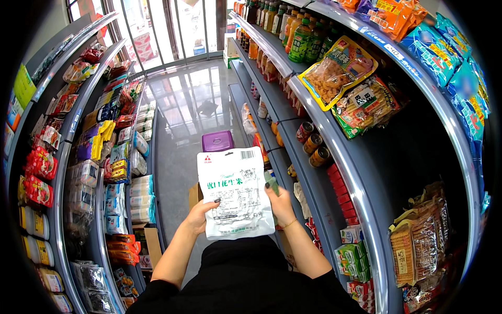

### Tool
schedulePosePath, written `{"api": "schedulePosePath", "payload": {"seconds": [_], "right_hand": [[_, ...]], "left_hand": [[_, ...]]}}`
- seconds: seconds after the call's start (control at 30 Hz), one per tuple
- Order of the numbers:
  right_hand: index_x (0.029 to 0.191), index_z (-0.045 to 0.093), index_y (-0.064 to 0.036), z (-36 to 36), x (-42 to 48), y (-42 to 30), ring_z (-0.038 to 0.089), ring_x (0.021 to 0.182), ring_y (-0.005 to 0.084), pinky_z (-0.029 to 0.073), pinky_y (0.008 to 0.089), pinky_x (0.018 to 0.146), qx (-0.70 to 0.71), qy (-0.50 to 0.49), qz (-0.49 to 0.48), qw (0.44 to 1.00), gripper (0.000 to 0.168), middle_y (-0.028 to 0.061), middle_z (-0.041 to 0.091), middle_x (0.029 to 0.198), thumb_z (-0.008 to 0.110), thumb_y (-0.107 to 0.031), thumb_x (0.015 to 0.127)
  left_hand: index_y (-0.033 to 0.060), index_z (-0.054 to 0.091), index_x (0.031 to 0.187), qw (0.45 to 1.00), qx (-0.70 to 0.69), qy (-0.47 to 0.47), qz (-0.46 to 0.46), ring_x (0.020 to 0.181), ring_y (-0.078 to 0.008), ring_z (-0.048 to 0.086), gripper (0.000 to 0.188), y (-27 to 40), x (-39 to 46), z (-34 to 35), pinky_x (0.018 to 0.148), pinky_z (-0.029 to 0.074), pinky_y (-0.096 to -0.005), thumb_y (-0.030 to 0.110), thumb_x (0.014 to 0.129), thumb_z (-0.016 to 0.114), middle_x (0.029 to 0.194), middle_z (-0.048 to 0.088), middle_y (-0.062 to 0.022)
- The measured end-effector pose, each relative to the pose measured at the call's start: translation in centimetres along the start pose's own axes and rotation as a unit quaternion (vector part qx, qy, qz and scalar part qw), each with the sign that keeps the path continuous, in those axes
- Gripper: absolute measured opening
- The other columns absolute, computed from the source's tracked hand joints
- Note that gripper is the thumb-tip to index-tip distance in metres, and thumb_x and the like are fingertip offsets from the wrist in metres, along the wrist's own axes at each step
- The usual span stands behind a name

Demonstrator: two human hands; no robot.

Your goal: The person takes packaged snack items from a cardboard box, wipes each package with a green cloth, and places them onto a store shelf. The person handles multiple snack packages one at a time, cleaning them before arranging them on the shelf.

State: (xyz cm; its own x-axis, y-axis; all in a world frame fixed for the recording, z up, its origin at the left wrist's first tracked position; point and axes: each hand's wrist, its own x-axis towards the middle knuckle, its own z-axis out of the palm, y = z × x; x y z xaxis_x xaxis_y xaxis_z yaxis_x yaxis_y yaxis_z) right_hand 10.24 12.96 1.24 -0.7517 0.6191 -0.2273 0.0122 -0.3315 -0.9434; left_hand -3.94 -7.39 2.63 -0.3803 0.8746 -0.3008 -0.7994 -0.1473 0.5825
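Before my body I hold up a white plastic food packet [235,196], its printed back with a barcode facing me. My left hand [200,215] grips its lower left side, the thumb lying on the front. On the right edge, my right hand [280,202] pinches the packet with the thumb; its other fingers are hidden behind. Something green, perhaps the packet's other face, shows beside that thumb. Beyond the packet's top edge, a purple plastic lid or stool [217,141] sits low on the floor.
Shelves [337,145] on my right hold bottles [304,39], snack bags [339,70], cans [312,144] and packaged biscuits [404,251]. Left shelves [64,165] carry wet wipes [142,196], jars [35,223] and bagged goods. A tiled aisle [178,129] runs to a glass door [172,31]. A cardboard box [195,195] stands behind the packet.
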Motion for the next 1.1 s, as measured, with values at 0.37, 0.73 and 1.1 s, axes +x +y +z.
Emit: {"api": "schedulePosePath", "payload": {"seconds": [0.37, 0.73, 1.1], "right_hand": [[0.116, 0.053, 0.0, 4.3, 0.0, -6.4, 0.034, 0.123, 0.0339, 0.031, 0.041, 0.1, -0.376, 0.043, -0.356, 0.855, 0.043, 0.0149, 0.044, 0.129, 0.061, -0.002, 0.073], [0.112, 0.057, -0.005, 9.4, -3.7, -5.1, 0.033, 0.131, 0.0342, 0.019, 0.0543, 0.106, -0.333, -0.132, -0.447, 0.82, 0.054, 0.0129, 0.049, 0.13, 0.043, 0.014, 0.063], [0.12, 0.053, -0.003, 4.9, 0.8, -3.1, 0.037, 0.127, 0.0335, 0.03, 0.0392, 0.107, -0.406, 0.005, -0.378, 0.832, 0.062, 0.0149, 0.047, 0.131, 0.039, 0.014, 0.062]], "left_hand": [[-0.0002, 0.039, 0.129, 0.988, 0.137, -0.015, 0.065, 0.113, -0.0192, 0.048, 0.043, -2.9, -0.2, 2.4, 0.094, 0.04, -0.0349, 0.006, 0.087, 0.05, 0.124, 0.05, -0.0083], [0.0008, 0.04, 0.126, 0.811, 0.526, -0.047, 0.251, 0.105, -0.013, 0.049, 0.045, -2.7, -0.1, 2.3, 0.089, 0.041, -0.0291, -0.001, 0.083, 0.05, 0.115, 0.052, -0.0041], [-0.0016, 0.038, 0.127, 0.959, 0.217, 0.016, 0.182, 0.11, -0.016, 0.048, 0.046, -2.9, 0.0, 3.1, 0.092, 0.039, -0.0304, -0.003, 0.082, 0.048, 0.119, 0.05, -0.0063]]}}
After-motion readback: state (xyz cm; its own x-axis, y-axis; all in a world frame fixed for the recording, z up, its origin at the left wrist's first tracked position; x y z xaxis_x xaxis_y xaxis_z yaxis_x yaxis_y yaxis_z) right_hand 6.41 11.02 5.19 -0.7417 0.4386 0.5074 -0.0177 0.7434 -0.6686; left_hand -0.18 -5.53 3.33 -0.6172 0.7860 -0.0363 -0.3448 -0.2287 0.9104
